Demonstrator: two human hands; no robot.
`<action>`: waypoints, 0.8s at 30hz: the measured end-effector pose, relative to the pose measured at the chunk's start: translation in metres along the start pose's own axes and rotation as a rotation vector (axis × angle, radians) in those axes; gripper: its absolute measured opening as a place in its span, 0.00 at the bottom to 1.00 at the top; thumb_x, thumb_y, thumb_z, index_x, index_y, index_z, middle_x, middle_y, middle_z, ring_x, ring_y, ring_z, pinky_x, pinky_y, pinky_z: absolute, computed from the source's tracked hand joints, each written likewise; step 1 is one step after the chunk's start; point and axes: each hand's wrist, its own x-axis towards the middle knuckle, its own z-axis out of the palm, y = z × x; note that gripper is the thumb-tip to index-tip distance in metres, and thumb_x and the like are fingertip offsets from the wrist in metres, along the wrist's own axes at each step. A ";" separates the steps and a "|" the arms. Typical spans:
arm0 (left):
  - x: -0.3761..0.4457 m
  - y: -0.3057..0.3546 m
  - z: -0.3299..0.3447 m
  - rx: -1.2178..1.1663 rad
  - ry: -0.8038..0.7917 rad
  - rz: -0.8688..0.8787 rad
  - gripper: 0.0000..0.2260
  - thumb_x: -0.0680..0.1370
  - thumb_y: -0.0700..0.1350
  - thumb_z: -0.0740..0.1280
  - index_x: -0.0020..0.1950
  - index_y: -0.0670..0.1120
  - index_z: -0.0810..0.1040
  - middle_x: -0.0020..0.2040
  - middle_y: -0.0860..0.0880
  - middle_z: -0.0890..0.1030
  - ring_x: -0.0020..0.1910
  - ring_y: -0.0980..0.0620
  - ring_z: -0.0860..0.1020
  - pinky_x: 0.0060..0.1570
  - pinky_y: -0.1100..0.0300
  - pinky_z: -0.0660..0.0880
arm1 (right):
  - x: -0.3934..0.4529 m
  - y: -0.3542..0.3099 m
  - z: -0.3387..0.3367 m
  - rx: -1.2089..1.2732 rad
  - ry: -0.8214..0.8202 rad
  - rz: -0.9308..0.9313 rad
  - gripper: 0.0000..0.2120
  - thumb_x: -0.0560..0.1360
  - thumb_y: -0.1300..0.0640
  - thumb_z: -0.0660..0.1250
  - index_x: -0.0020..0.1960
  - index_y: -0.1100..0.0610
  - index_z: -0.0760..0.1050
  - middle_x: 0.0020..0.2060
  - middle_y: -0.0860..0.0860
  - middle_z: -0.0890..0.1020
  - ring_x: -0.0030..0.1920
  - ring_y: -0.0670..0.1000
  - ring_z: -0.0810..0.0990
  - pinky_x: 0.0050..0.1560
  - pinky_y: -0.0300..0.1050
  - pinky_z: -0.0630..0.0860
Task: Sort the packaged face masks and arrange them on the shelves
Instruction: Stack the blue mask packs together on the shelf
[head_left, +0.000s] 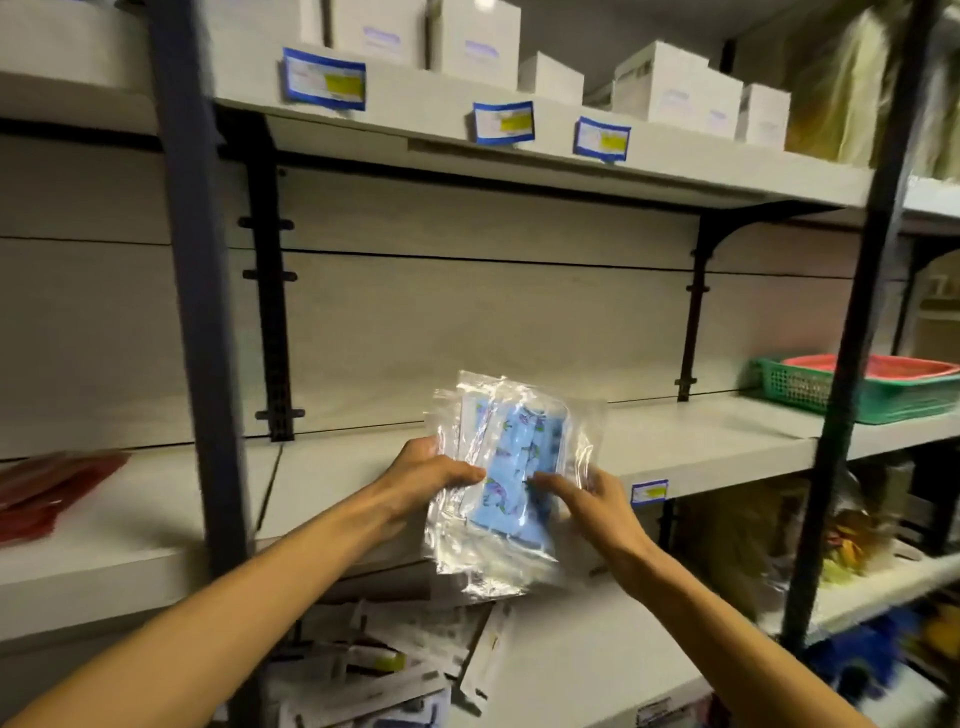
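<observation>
Before the shelf (701, 441), our masks (511, 483), a clear-wrapped blue stack held upright at its front edge, left hand (431, 478) gripping the stack's left side, right hand (587, 499) with fingers curled on its right, green basket (883, 395) on the shelf's right end.

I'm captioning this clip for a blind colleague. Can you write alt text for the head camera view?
Two bare hands, left hand and right hand, hold a stack of clear-wrapped blue patterned face masks in front of a bare grey middle shelf. White boxes line the shelf above; a green basket sits at right.
</observation>
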 end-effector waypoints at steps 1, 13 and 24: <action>0.008 -0.001 0.009 -0.003 0.011 -0.008 0.09 0.76 0.36 0.73 0.55 0.42 0.81 0.44 0.53 0.87 0.45 0.59 0.85 0.39 0.72 0.76 | 0.007 0.001 -0.012 0.004 0.026 0.030 0.09 0.76 0.54 0.73 0.55 0.56 0.79 0.36 0.45 0.87 0.32 0.46 0.85 0.28 0.36 0.77; 0.130 -0.005 0.057 -0.102 -0.081 -0.173 0.17 0.73 0.45 0.71 0.60 0.40 0.82 0.54 0.41 0.86 0.54 0.41 0.85 0.61 0.46 0.78 | 0.109 0.020 -0.075 0.130 0.089 0.073 0.10 0.77 0.65 0.70 0.51 0.53 0.72 0.45 0.56 0.84 0.35 0.51 0.87 0.29 0.39 0.80; 0.231 -0.030 0.066 -0.110 0.048 -0.081 0.14 0.74 0.38 0.72 0.59 0.41 0.82 0.50 0.43 0.87 0.50 0.44 0.86 0.54 0.53 0.81 | 0.240 0.022 -0.100 -0.167 -0.002 0.015 0.14 0.75 0.65 0.73 0.60 0.62 0.76 0.45 0.54 0.85 0.34 0.46 0.86 0.29 0.37 0.77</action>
